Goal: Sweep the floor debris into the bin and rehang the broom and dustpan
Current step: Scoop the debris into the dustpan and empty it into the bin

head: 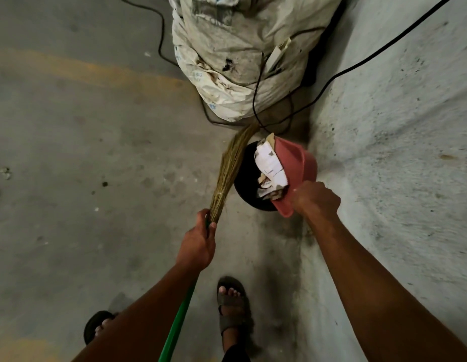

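My right hand [315, 199] grips a red plastic dustpan [295, 165], tipped over a black round bin [246, 176] on the floor beside the wall. White paper and cardboard scraps [270, 168] lie against the pan's inside, over the bin's mouth. My left hand [198, 244] is closed around a broom with a green handle [178, 320], just below its straw bristles [231, 165]. The bristles point up and forward, their tips reaching past the bin's far left rim. The dustpan's handle is hidden inside my right fist.
A large dirty white sack [242, 58] stands just beyond the bin. Black cables [331, 82] run across the sack, the floor and the grey wall [396, 152] on the right. Small bits of debris [104, 184] dot the concrete floor at left. My sandalled feet [231, 307] stand below.
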Motion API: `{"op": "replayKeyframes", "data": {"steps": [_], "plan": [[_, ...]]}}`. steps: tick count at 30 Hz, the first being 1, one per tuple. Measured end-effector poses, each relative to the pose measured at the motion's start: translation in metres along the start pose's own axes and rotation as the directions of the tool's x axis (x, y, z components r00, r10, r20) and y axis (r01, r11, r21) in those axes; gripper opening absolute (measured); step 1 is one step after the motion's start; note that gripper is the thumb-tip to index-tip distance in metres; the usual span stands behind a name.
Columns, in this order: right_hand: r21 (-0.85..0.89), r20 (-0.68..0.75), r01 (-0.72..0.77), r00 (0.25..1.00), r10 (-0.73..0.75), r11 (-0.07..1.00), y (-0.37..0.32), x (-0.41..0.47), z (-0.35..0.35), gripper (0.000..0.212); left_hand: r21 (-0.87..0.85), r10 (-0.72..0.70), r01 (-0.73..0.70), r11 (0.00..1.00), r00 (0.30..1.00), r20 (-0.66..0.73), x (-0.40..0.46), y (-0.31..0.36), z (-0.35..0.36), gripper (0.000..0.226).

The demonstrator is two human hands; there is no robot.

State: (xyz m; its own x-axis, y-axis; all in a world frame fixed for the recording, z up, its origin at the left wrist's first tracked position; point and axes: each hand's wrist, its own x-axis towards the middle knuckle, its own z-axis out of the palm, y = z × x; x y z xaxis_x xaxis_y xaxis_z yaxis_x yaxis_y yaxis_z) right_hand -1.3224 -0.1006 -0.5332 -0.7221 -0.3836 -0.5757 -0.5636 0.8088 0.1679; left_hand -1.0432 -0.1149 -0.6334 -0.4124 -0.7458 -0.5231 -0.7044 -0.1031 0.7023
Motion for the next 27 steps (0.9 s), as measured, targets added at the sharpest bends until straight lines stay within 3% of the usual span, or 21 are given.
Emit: {"op": "replayKeyframes", "data": {"steps": [5, 11, 23, 27], "plan": [[-0.150, -0.101, -0.002, 0.995, -0.013, 0.989, -0.004, -0.009, -0.015, 0.034, 0.003, 0.006, -0.006, 1.000, 1.000, 0.003, -0.004, -0.004, -0.007, 0.039], [-0.165, -0.153, -0.026, 0.988, 0.000, 0.986, -0.009, -0.016, -0.029, 0.034, 0.016, 0.021, -0.021, 1.000, 1.000, -0.010, -0.008, -0.010, -0.014, 0.039], [0.020, -0.186, 0.014, 0.982, -0.011, 1.000, -0.029, -0.040, 0.013, 0.034, -0.049, 0.013, -0.019, 0.999, 0.994, -0.108, -0.015, -0.036, -0.045, 0.036], [0.109, -0.281, 0.020, 0.960, 0.012, 0.994, -0.045, -0.052, 0.024, 0.040, -0.065, -0.022, 0.013, 0.998, 0.990, -0.136, -0.017, -0.059, -0.067, 0.036]]}}
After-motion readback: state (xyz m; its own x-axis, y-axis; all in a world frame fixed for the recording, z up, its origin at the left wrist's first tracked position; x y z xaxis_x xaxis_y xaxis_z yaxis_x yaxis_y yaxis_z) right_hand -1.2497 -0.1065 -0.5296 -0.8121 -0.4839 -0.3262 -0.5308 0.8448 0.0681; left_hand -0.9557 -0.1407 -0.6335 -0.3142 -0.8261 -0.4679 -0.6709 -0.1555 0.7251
